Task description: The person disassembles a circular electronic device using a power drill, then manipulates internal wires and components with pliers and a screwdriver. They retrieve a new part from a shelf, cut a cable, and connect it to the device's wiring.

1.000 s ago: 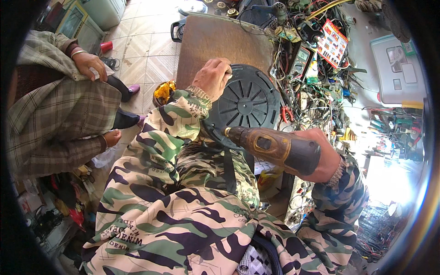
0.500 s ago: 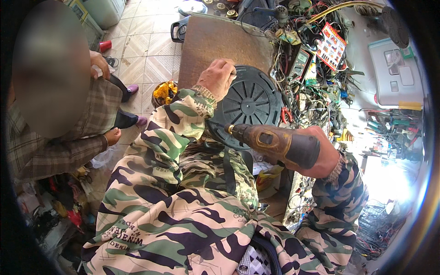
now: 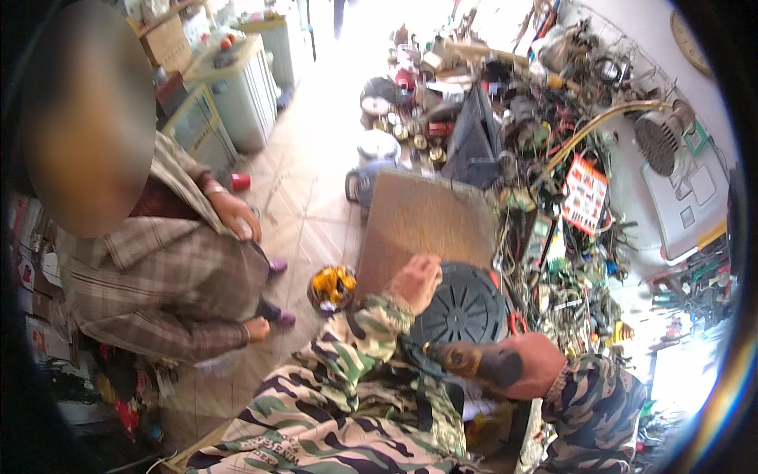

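Observation:
My left hand (image 3: 417, 280) is closed at the upper left edge of a black round plastic piece (image 3: 462, 306) with radial ribs, which lies on the front of a worn brown board (image 3: 407, 209). Whatever its fingertips hold is too small and blurred to make out. Gripped in my right hand (image 3: 534, 363) is a dark, yellow-trimmed power drill (image 3: 470, 365), its tip pointing left at the lower left part of the black piece. Red-handled pliers (image 3: 517, 322) lie just right of that piece.
A person (image 3: 189, 292) in plaid stands at my left. A bowl of yellow material (image 3: 332, 288) sits left of the board. Tangled wires and parts (image 3: 553, 276) crowd the right side, with a curved gold tube (image 3: 592, 122) above. Cabinets (image 3: 249, 91) and a red cup (image 3: 241, 181) stand farther back.
The view has tilted up, so board, hands and black piece appear lower and more of the room shows. Both hands keep about the same places relative to the black piece.

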The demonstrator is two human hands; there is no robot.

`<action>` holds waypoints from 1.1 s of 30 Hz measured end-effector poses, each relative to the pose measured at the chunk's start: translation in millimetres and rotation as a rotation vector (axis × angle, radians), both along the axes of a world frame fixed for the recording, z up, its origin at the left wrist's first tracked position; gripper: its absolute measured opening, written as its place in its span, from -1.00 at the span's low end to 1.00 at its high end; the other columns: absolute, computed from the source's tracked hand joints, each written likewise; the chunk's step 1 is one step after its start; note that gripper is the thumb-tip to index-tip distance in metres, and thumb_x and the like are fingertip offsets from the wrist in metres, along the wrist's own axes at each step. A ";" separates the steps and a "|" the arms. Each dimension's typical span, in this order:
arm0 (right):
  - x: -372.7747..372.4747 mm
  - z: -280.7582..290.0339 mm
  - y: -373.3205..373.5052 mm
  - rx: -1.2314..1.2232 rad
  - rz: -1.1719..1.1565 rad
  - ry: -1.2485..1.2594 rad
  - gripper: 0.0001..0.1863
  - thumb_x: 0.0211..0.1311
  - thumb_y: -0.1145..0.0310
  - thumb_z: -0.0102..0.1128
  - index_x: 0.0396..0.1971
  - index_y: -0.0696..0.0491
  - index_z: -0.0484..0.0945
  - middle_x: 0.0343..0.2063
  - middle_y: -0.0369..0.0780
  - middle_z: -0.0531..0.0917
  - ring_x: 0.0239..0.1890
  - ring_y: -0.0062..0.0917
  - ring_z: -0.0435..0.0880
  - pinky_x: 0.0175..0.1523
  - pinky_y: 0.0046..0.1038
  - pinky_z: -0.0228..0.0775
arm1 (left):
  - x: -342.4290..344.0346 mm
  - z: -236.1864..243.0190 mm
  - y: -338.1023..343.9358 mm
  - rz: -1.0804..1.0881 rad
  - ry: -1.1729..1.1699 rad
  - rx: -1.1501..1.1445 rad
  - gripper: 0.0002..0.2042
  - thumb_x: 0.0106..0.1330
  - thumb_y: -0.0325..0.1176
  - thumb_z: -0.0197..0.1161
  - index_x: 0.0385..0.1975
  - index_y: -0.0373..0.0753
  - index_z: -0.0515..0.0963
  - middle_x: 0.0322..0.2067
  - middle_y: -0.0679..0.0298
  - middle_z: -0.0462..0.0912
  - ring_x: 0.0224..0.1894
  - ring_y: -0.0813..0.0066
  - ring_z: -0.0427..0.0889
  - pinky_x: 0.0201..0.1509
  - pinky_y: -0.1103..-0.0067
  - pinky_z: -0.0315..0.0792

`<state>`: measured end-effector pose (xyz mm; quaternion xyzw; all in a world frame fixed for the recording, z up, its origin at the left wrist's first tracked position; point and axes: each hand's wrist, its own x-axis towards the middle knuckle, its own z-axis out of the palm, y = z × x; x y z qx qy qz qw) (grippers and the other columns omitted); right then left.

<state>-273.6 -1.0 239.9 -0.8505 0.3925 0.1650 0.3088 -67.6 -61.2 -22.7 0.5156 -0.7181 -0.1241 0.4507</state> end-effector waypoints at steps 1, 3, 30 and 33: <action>6.6 10.6 3.5 -0.004 0.008 0.102 -0.64 -0.13 0.09 0.42 -0.26 -0.14 0.71 -0.41 -0.10 0.73 -0.31 -0.10 0.72 -0.22 -0.18 0.55 | -9.6 2.9 0.3 -0.085 -0.004 0.003 -0.86 0.30 -0.46 0.29 -0.23 -0.28 0.49 -0.07 0.08 0.62 0.01 0.12 0.64 0.07 0.33 0.56; 24.8 13.5 -11.6 0.016 0.147 0.220 -0.67 -0.15 0.11 0.39 -0.31 -0.11 0.70 -0.46 -0.09 0.72 -0.33 -0.12 0.72 -0.24 -0.15 0.55 | -4.6 4.0 -6.5 -0.057 0.022 -0.017 -0.85 0.27 -0.47 0.30 -0.23 -0.27 0.49 -0.06 0.08 0.62 0.03 0.06 0.61 0.09 0.30 0.55; 28.1 2.5 -37.0 0.004 0.061 0.098 -0.70 -0.13 0.25 0.49 -0.39 0.08 0.68 -0.53 -0.05 0.67 -0.38 -0.07 0.69 -0.27 -0.24 0.54 | 47.2 5.9 151.2 0.001 0.685 0.540 -0.79 0.22 -0.45 0.37 -0.16 -0.27 0.60 -0.59 0.43 0.52 -0.57 0.71 0.48 -0.53 0.64 0.34; 18.7 8.9 -27.1 0.012 0.015 0.092 -0.70 -0.09 0.26 0.46 -0.32 0.06 0.68 -0.50 -0.05 0.67 -0.36 -0.04 0.67 -0.26 -0.25 0.54 | 22.2 22.7 144.7 -0.083 0.421 0.447 -0.66 0.14 -0.44 0.44 -0.07 -0.23 0.60 -0.70 0.40 0.43 -0.66 0.60 0.42 -0.53 0.56 0.33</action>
